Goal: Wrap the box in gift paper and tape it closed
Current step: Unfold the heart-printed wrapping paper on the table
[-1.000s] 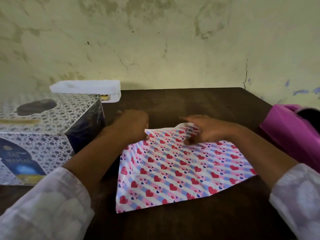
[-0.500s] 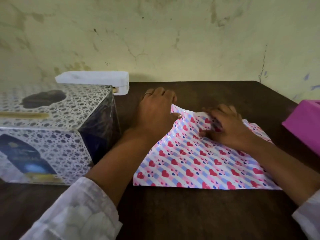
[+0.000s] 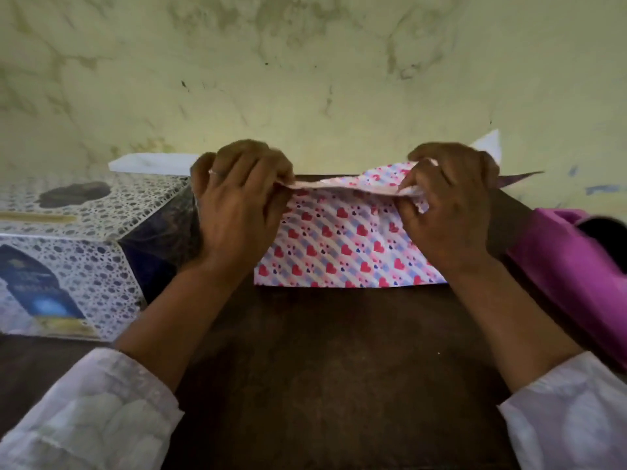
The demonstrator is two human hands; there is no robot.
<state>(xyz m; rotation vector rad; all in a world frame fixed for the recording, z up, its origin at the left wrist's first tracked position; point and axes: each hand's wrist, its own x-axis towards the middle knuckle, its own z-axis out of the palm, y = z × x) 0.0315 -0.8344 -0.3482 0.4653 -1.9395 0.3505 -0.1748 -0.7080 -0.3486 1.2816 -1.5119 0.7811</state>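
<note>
**Lifting the far edge of the paper off the bench**

Standing here, I am seeing the heart-print gift paper (image 3: 342, 245) coming up at its far side. A second ago both hands were lying low on the sheet, working at that edge against the bench (image 3: 322, 368); now they are raised, and the far edge is hanging between them in a shallow sag while the near edge is still lying flat on the wood. The left hand (image 3: 237, 205) is pinching the left end of the raised edge, fingers curled over it. The right hand (image 3: 448, 205) is gripping the right end, with a bit of paper bunched under its fingers. Past the right hand a white corner of the sheet is sticking up, so a fold seems to be opening out.

The box (image 3: 78, 245), the patterned one, is sitting on the bench just to the left of the paper, untouched and unwrapped. A white object (image 3: 149, 162) is resting behind it, and something purple (image 3: 576, 266) is lying at the right.

To my eye the sheet is only being unfolded and spread. Wrapping proper is not yet begun, and no tape is in sight that I can be sure of.
</note>
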